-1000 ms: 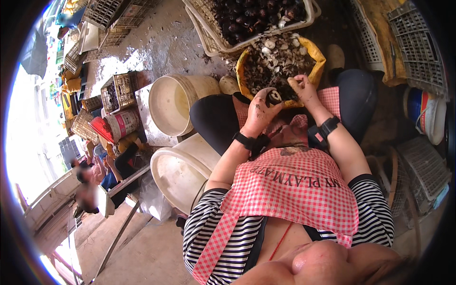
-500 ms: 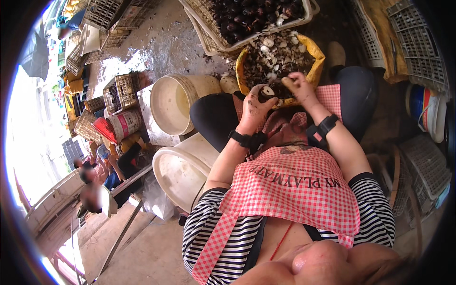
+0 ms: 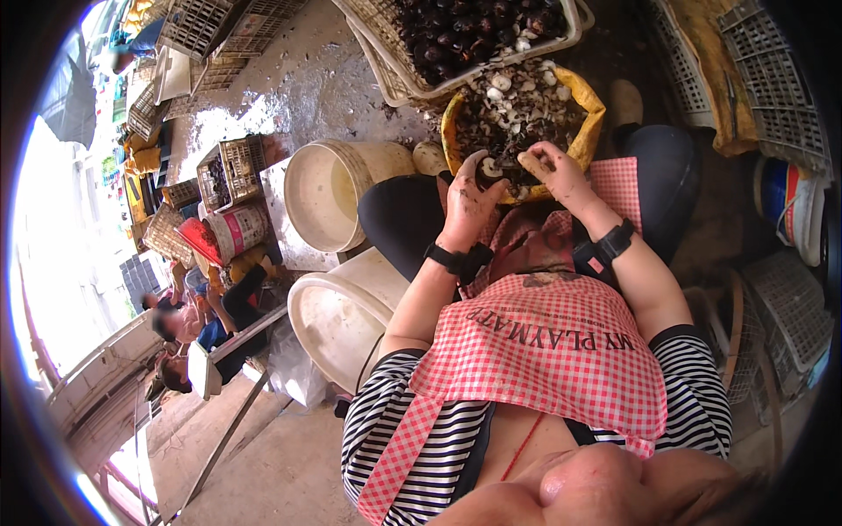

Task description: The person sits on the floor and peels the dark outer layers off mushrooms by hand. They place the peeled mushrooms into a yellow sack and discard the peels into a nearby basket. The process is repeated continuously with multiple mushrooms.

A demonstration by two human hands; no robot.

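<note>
I have a small dark nut (image 3: pixel 488 170) pinched in my left hand (image 3: pixel 471 197), fingers curled tight round it, its pale cut face turned up toward me; it is too round for me to tell a long axis. My right hand (image 3: pixel 554 173) is just beside it, fingers bent in a loose claw; whether it grips anything I cannot tell. Both hands are smeared with mud and hover over the near rim of the yellow basket (image 3: pixel 589 110), which sits between my knees, heaped with peelings and white peeled pieces. My hands have little room here: the basket's rim is just ahead and my lap with the checked apron (image 3: pixel 544 351) close beneath. Beyond the basket's far edge a crate (image 3: pixel 421 79) of dark unpeeled nuts touches it. At my left knee stand two pale buckets (image 3: pixel 329 195), one behind the other, both open. The wet floor (image 3: pixel 316 88) past them lies open up to a stack of crates. On my right, grey crates (image 3: pixel 794 105) crowd close.
</note>
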